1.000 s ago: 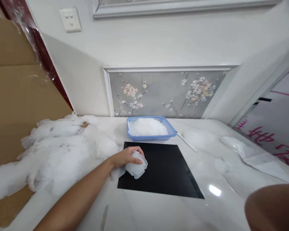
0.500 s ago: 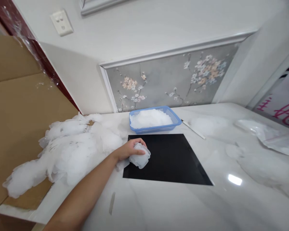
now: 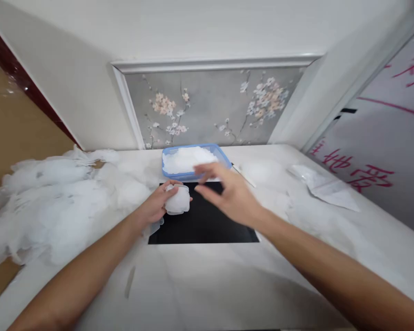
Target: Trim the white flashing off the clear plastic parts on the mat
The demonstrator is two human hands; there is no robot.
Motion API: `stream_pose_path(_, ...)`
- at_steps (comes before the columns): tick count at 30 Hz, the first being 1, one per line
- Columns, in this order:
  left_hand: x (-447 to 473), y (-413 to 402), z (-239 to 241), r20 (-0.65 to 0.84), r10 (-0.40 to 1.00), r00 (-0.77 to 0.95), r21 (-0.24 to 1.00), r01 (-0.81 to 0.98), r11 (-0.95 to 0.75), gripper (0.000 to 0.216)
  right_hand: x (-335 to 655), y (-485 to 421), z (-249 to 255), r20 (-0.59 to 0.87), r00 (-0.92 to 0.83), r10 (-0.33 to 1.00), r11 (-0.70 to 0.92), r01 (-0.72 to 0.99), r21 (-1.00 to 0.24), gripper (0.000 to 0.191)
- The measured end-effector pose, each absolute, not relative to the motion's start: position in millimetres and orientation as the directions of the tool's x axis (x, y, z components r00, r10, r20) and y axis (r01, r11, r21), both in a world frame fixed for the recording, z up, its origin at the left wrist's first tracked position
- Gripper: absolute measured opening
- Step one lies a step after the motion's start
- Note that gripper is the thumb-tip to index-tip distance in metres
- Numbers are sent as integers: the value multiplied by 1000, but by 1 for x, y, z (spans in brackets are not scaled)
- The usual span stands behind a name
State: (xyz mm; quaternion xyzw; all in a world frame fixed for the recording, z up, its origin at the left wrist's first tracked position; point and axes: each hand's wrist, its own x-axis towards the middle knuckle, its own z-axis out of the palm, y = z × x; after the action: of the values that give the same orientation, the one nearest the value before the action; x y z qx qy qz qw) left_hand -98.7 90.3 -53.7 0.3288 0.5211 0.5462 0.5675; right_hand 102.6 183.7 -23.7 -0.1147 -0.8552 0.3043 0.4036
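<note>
Here, a white translucent bundle (image 3: 178, 201) is gripped in the left hand (image 3: 156, 203), fingers curled round it, above the black sheet (image 3: 207, 228); the right hand (image 3: 230, 194), blurred, fingers parted, is held near the blue basket (image 3: 180, 176).

Floral wall panel (image 3: 207, 108), brown cardboard (image 3: 17, 124) leftward, red-lettered surface (image 3: 379, 133) rightward.

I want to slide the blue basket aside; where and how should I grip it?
Probably pinch the blue basket by its rim at the right-hand end, coming from above and the right: the white heap sits toward the left, leaving that end's inside barer. The left hand holds a white stack.
</note>
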Motion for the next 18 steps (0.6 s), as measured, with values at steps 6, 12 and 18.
stream_pose_path(6, -88, 86, -51, -384, 921, -60, 823, -475, 312, 37, 85, 184, -91, 513, -781, 356, 753, -85, -653, 29)
stream_pose_path(12, -91, 85, -56, -267, 964, 10, 895, -368, 251, 69, 84, 183, -98, 381, -724, 576, 487, -71, -871, 32)
stream_pose_path(18, -81, 89, -62, -205, 978, -22, 956, -220, 196, 51, 83, 186, -92, 226, -716, 660, 273, -51, -961, 16)
